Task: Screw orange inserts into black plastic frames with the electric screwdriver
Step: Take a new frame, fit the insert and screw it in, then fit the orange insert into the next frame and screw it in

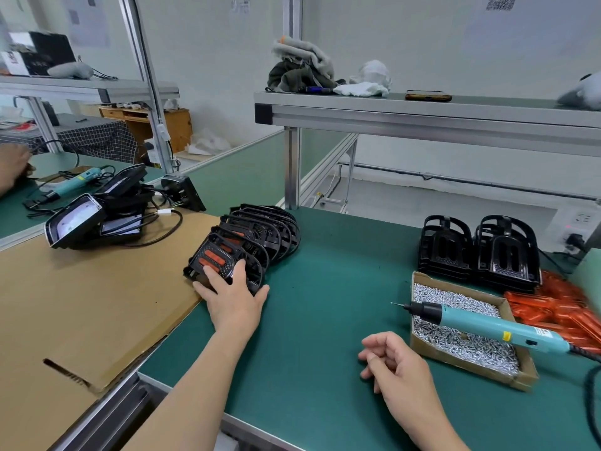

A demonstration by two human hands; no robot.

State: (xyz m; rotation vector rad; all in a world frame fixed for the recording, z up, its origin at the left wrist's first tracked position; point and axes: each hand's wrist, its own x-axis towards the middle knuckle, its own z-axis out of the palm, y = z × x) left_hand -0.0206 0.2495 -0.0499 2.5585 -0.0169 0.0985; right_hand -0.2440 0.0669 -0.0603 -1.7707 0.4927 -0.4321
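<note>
The left hand (234, 304) lay flat, fingers (240, 267) apart, on a black frame (213, 255) (probably light and stiff; grab its edges). The right hand (395, 361) curled loosely, empty.

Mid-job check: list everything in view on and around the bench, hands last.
finished frames: several in a leaning row, black with orange inserts, mat left edge
empty frames: two stacks, black, right rear
loose inserts: one pile, orange, far right
screw tray: one, brown cardboard, holding silver screws, right front
electric screwdriver: one, teal, lying across the tray
cardboard sheet: one, brown, left
black housings: a heap with cables, left rear
second screwdriver: one, teal, far left rear
cloths: a heap, grey and white, upper shelf
phone: one, dark, upper shelf
left hand: one, resting on the front frame
right hand: one, loosely curled, empty, over the mat
</note>
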